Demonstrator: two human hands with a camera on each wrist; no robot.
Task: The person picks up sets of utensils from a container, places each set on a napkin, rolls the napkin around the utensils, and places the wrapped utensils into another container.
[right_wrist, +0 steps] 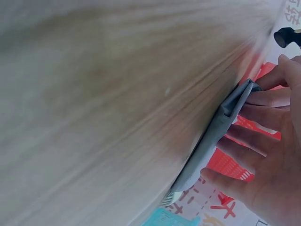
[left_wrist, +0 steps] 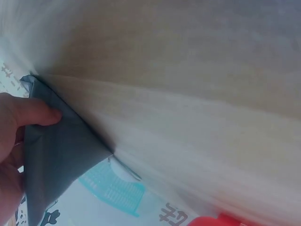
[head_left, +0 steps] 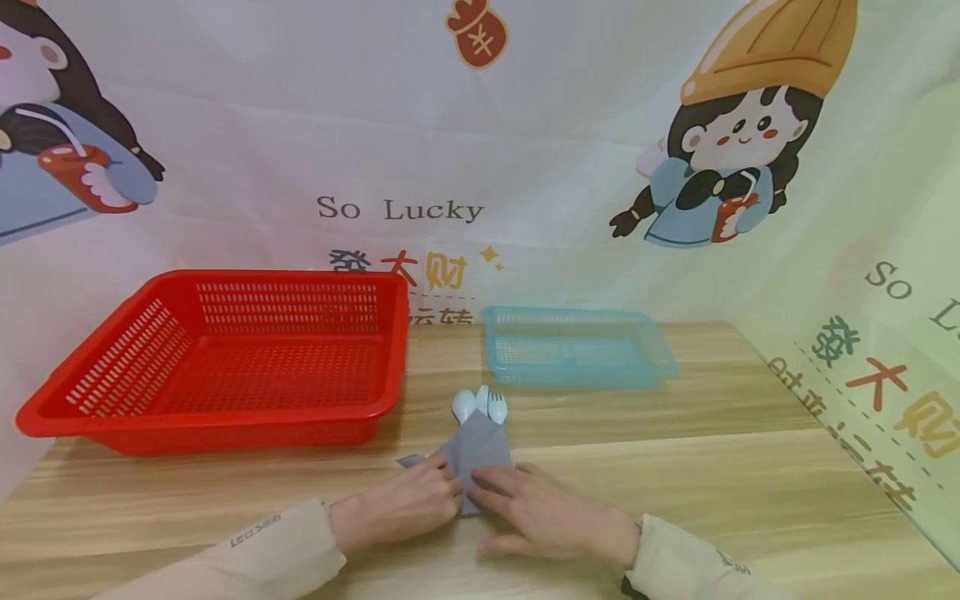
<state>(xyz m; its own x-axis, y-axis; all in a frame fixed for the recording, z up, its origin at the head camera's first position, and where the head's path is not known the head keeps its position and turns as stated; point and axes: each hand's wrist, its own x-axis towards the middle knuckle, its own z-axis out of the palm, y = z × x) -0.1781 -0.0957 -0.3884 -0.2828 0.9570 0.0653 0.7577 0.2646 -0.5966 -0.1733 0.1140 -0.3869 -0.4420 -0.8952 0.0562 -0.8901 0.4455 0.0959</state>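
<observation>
A grey napkin (head_left: 486, 454) is folded around a pale plastic spoon (head_left: 463, 405), knife (head_left: 482, 398) and fork (head_left: 497, 406), whose heads stick out at its far end. My left hand (head_left: 408, 504) grips the napkin's left side with bent fingers. The left wrist view shows a digit lying across the grey napkin (left_wrist: 66, 146), the other fingers curled beside it. From the right, my right hand (head_left: 543, 508) rests on the napkin's near part, its fingers spread and fairly straight in the right wrist view. A small grey corner (head_left: 409, 460) pokes out left of the fold.
At the left stands a large red basket (head_left: 247, 423). A shallow light-blue basket (head_left: 577, 377) sits at the back, against a printed cloth backdrop (head_left: 525, 167). Everything stands on a wood-grain table (head_left: 720, 475).
</observation>
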